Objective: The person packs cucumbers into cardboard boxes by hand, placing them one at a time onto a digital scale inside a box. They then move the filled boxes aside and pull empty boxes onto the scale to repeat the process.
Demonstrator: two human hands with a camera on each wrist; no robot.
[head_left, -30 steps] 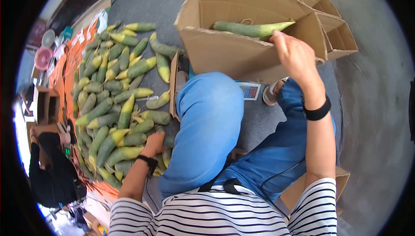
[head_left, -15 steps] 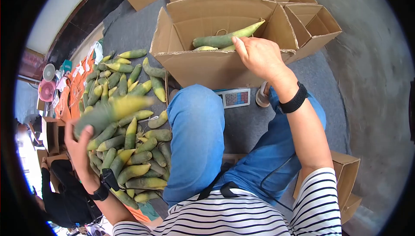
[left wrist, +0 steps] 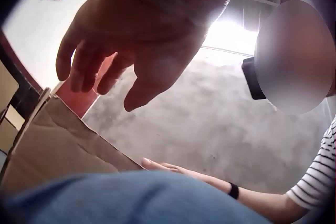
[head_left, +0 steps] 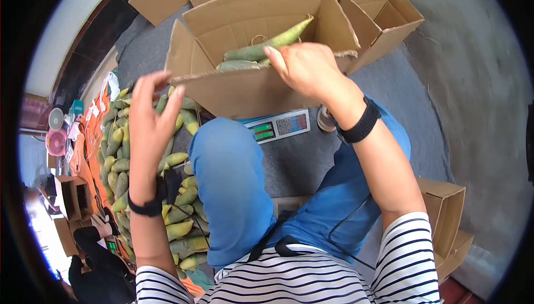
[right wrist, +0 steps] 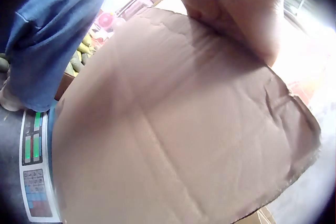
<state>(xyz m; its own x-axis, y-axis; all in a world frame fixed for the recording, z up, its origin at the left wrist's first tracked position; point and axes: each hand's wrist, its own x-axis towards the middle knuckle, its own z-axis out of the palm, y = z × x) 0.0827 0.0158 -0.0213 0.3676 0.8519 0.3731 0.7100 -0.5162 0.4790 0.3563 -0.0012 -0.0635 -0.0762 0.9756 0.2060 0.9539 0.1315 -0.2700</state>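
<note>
My left hand [head_left: 153, 123] is raised at the near left corner of the cardboard box [head_left: 245, 95], thumb and fingers spread with nothing between them. The left wrist view has this hand [left wrist: 142, 40] above the box edge. My right hand [head_left: 311, 70] lies over the box's near rim; its fingers are hidden inside, so I cannot tell what they hold. By its thumb, a long green radish [head_left: 267, 47] with a pale tapered tip slants inside the box. A second green radish [head_left: 236, 65] shows below it. In the right wrist view the palm [right wrist: 231, 8] covers the rim.
A heap of green radishes [head_left: 186, 212] lies left of my knee. The scale panel [head_left: 281, 126] is lit green at the box's base. More cardboard boxes [head_left: 381, 17] stand behind, and another box [head_left: 445, 209] is at the right. A person in black [head_left: 100, 270] sits far left.
My left hand lifted a radish from the heap, then moved up to the box and no longer holds it. My right hand has shifted left along the rim. The scale panel has come into fuller view.
</note>
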